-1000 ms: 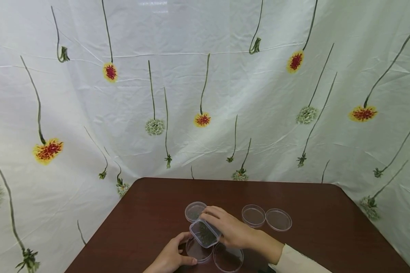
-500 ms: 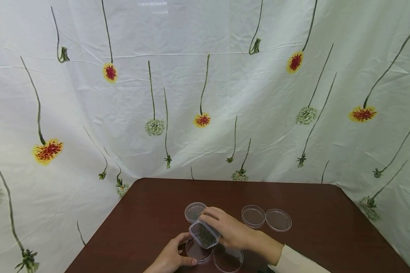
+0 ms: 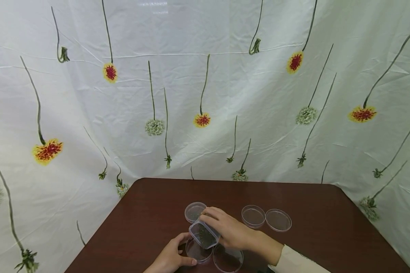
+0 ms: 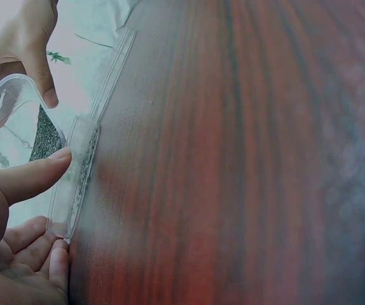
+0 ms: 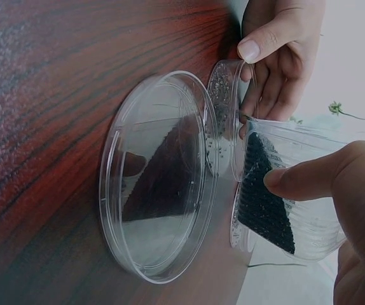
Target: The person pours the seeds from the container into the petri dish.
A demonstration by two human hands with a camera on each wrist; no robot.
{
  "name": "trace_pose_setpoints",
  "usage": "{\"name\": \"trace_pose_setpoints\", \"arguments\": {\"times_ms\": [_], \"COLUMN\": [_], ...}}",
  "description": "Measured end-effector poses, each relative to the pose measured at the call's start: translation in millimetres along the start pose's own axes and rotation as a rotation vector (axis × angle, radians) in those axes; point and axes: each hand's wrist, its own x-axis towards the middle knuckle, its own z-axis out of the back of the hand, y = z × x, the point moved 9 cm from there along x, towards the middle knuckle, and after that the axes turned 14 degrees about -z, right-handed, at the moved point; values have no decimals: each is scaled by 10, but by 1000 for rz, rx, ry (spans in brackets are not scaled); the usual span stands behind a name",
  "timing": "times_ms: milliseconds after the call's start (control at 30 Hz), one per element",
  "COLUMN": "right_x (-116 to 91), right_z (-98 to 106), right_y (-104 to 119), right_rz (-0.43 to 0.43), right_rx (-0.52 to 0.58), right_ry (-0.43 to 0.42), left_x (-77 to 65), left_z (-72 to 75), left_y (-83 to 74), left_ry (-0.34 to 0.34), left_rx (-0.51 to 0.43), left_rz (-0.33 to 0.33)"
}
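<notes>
My right hand [image 3: 230,229] grips a clear plastic tub [image 3: 205,234] by its sides. It is tilted, and dark seed-like grains [image 5: 262,197] are heaped against its lower side. Beneath its mouth is a clear petri dish [image 3: 197,253] with scattered dark grains in it. My left hand [image 3: 171,253] pinches that dish, the thumb [image 4: 39,178] at its rim and the fingers across from it. Close on the right lies a second, bigger-looking petri dish [image 5: 160,257], its inside reflecting the tub. Part of the held dish is hidden behind the tub in the head view.
Behind the tub stands another petri dish [image 3: 194,212], with grains showing in it. Farther right, two more clear dishes [image 3: 253,216] lie side by side on the dark brown table [image 3: 150,212]. A white flowered cloth [image 3: 177,144] hangs behind the table.
</notes>
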Motion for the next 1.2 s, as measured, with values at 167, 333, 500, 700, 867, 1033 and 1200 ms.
{"name": "trace_pose_setpoints", "arguments": {"times_ms": [167,333,500,700,867,1033,1200], "right_x": [-3,-3,-1,9,14,11,11], "right_z": [-6,-10,-9,12,18,20,15], "right_y": [3,15,24,33,27,36,39], "right_rz": [0,3,4,7,-5,-1,-4], "right_rx": [-4,-5,-12,-15,-11,-5,-2], "right_ry": [4,6,5,0,11,17,16], "left_x": [1,0,-6,2,6,51,50], "left_z": [-1,-8,-10,2,8,4,3], "left_y": [12,15,11,55,39,330,357], "left_ry": [-1,-4,-4,5,4,-3,5], "left_rx": [-2,3,-6,8,-8,-53,-52], "left_rz": [2,0,1,17,18,18,23]}}
